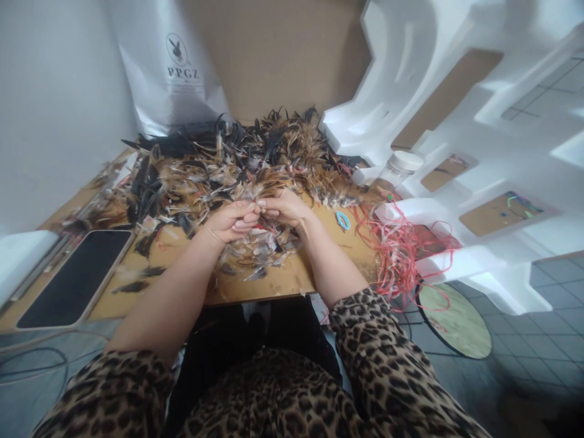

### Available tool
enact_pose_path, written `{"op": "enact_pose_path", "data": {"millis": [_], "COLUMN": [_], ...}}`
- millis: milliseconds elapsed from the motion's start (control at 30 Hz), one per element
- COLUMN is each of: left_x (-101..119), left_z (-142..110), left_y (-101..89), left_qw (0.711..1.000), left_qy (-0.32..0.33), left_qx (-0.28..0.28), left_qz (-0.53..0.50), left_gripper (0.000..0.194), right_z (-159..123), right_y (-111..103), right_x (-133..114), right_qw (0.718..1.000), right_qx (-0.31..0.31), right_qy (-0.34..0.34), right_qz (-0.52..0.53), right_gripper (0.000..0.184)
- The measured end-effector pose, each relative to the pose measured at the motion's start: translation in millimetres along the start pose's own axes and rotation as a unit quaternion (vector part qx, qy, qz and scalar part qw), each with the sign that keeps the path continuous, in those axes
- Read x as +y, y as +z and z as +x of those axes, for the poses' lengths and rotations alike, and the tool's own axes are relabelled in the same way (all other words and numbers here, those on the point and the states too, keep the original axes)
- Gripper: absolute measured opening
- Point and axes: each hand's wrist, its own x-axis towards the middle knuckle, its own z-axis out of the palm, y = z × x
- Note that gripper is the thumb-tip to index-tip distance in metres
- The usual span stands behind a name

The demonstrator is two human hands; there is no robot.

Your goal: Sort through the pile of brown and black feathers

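My left hand [235, 220] and my right hand [283, 208] meet over the table, fingertips pinched together. Between them they grip the base of a bunch of brown feathers [269, 180], whose tips fan away from me. Exactly which fingers bear on the quills is too small to make out. Below my hands lies a loose heap of pale and brown feathers [249, 255] with a bit of red in it. Beyond them a large pile of black and brown feathers [237, 152] spreads across the back of the table.
A phone [75, 280] lies at the left. To the right are a light blue ring [342, 221], a tangle of red strings [395, 255], a lidded clear jar [399, 167] and white foam pieces [483, 261]. A white bag [177, 91] stands behind the feathers.
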Motion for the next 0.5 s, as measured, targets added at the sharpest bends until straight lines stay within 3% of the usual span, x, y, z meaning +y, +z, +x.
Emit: {"op": "enact_pose_path", "data": {"millis": [267, 367, 500], "left_x": [3, 6, 8], "left_z": [2, 3, 2], "left_y": [0.7, 0.2, -3.1], "left_qw": [0.999, 0.991, 0.960], "left_qy": [0.002, 0.034, 0.055], "left_qx": [0.036, 0.087, 0.135], "left_qz": [0.019, 0.093, 0.237], "left_gripper": [0.010, 0.018, 0.020], "right_z": [0, 0, -1], "right_y": [-5, -12, -19], "right_x": [-1, -2, -4], "right_qw": [0.998, 0.996, 0.990], "right_qx": [0.042, 0.061, 0.081], "right_qy": [-0.026, -0.021, -0.018], "right_qz": [-0.033, -0.054, -0.114], "right_gripper": [0.034, 0.033, 0.033]}}
